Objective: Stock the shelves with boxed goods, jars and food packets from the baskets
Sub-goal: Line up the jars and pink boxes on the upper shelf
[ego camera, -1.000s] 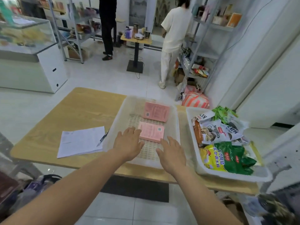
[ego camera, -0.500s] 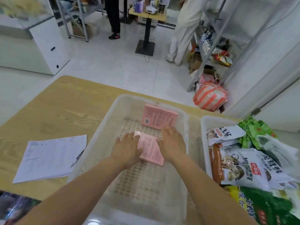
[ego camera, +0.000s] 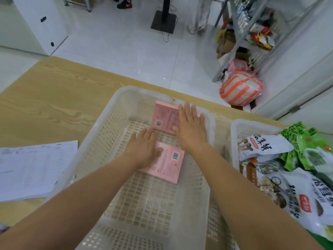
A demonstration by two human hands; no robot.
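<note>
Papers [ego camera: 34, 168] lie at the left on the table [ego camera: 54, 98]. Beside them stands a white slotted basket [ego camera: 100, 141] with both hands inside it. The left hand [ego camera: 144, 150] lies palm down on the left part of the near box [ego camera: 171, 165], a flat pink box on the basket floor. Its fingers [ego camera: 144, 135] are straight and close together, the tips reaching past the box's far edge, and the thumb rests on the box top. It grips nothing. The far box [ego camera: 164, 118], also pink, sits against the basket's far wall. The right hand [ego camera: 191, 127] is flat on its right part, fingers [ego camera: 187, 112] straight and slightly spread, thumb at the near edge, not curled round it. To the right, a second basket [ego camera: 234, 134] holds food packets [ego camera: 263, 145]. On the floor beyond, a striped bag [ego camera: 241, 87] sits by a shelf [ego camera: 252, 33].
</note>
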